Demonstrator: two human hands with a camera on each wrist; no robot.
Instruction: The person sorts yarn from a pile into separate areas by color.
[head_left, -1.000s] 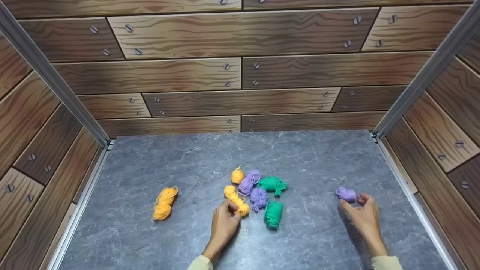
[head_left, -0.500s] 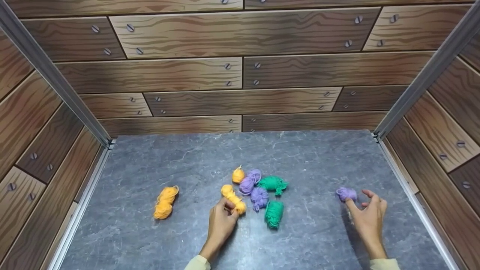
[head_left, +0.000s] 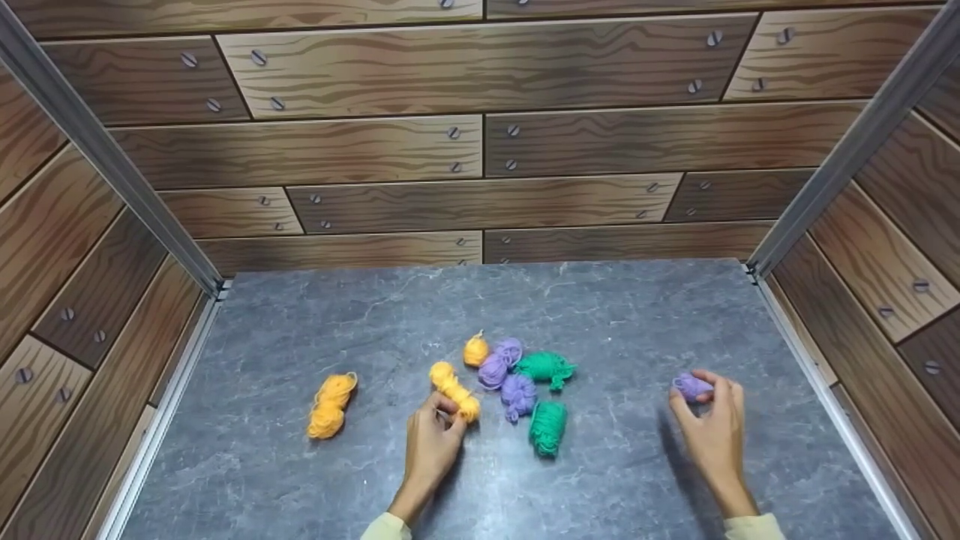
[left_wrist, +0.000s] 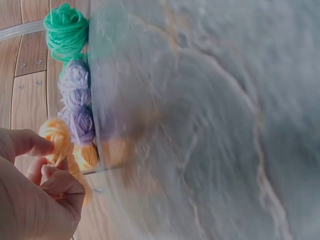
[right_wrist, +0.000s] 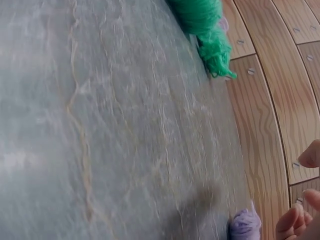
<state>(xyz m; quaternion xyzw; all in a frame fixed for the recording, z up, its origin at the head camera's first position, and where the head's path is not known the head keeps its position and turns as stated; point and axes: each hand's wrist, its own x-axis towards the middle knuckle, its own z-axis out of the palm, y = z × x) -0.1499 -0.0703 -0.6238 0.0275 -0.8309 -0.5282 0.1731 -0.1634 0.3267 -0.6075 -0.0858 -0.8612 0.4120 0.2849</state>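
Note:
My left hand pinches the near end of an orange yarn bundle, tied in at its middle; in the left wrist view, thumb and fingers meet at its wound end. My right hand is around a small purple yarn ball at the right, thumb on its near side and index finger reaching over it. In the right wrist view this purple ball sits on the table, with the spread fingertips a little apart from it.
Mid-table sits a cluster: a small orange ball, two purple bundles, and two green bundles. Another orange bundle lies alone at the left. Wood-patterned walls and metal rails border the grey table.
My left hand has drawn the orange bundle leftward, away from the cluster. My right hand opened wider beside the purple ball, then moved left over it.

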